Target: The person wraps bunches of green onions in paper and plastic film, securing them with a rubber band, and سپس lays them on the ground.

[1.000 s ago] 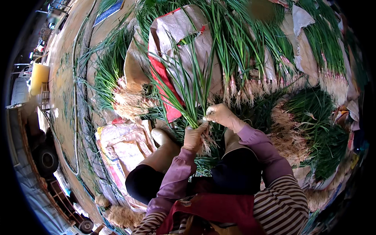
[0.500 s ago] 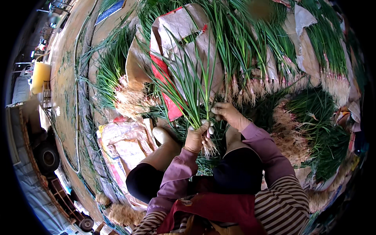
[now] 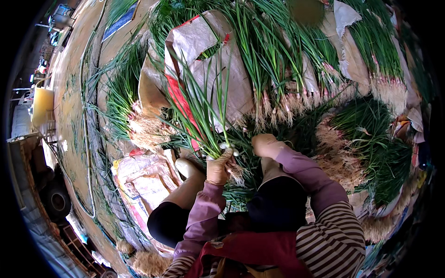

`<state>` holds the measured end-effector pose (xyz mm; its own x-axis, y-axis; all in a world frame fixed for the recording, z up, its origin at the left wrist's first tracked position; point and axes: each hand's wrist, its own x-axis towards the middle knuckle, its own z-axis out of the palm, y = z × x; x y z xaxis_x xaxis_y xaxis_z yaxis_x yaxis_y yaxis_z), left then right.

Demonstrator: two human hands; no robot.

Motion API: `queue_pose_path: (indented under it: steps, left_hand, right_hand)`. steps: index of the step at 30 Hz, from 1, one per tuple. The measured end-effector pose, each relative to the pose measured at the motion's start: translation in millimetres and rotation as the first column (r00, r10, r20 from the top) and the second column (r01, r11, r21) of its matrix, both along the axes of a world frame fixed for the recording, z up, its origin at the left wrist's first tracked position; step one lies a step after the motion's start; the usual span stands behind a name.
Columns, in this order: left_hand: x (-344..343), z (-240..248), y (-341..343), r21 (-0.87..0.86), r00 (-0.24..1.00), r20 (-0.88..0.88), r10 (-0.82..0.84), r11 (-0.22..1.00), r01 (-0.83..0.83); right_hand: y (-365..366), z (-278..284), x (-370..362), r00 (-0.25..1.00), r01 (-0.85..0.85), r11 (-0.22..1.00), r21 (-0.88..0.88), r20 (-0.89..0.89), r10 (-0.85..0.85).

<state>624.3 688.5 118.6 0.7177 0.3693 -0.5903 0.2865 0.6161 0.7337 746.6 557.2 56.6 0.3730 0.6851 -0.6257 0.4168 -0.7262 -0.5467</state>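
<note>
My left hand (image 3: 219, 167), in a pale glove, is closed round the lower stems of a small bunch of green onions (image 3: 204, 127). Its long green leaves point away from me, and white bulbs and stringy roots stick out on the right side of the fist. To the right of the bunch and apart from it is my right hand (image 3: 266, 144), above my right knee. Its back faces up and the fingers curl under, so what they hold, if anything, is hidden.
Rows of green onions (image 3: 278, 65) lie beyond a pale sack (image 3: 218, 69) with red edging. Another onion pile (image 3: 361, 139) is at right, a smaller one (image 3: 134, 102) at left. A folded sack (image 3: 143, 178) lies by my left leg; a hose (image 3: 84, 106) crosses the floor.
My right hand has drawn away from the bunch's stems toward my right knee, its fingers turning under. The left hand keeps the bunch and has shifted slightly left and nearer me.
</note>
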Motion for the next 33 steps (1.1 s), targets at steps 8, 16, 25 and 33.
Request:
queue_pose_path:
  steps: [8, 16, 25, 33]
  left_hand:
    - [7.5, -9.2, 7.9, 0.11, 0.994, -0.069, -0.084, 0.99, 0.091]
    - [9.0, -16.7, -0.2, 0.123, 0.986, -0.156, -0.066, 0.989, 0.086]
    - [13.2, 1.5, -8.5, 0.004, 0.995, -0.057, -0.079, 0.997, 0.08]
    - [3.5, -2.5, -4.2, -0.061, 0.968, -0.072, -0.24, 0.97, 0.236]
  right_hand:
    - [-2.9, -20.6, 61.1, 0.693, 0.423, 0.864, 0.272, 0.518, -0.502]
    - [-4.0, 29.7, -16.5, 0.974, 0.213, 0.786, 0.58, -0.066, -0.216]
    - [16.9, 10.4, -16.8, 0.521, 0.842, 0.384, 0.378, -0.755, -0.398]
    - [7.4, 15.5, 2.0, 0.021, 0.917, 0.398, -0.032, -0.992, -0.127]
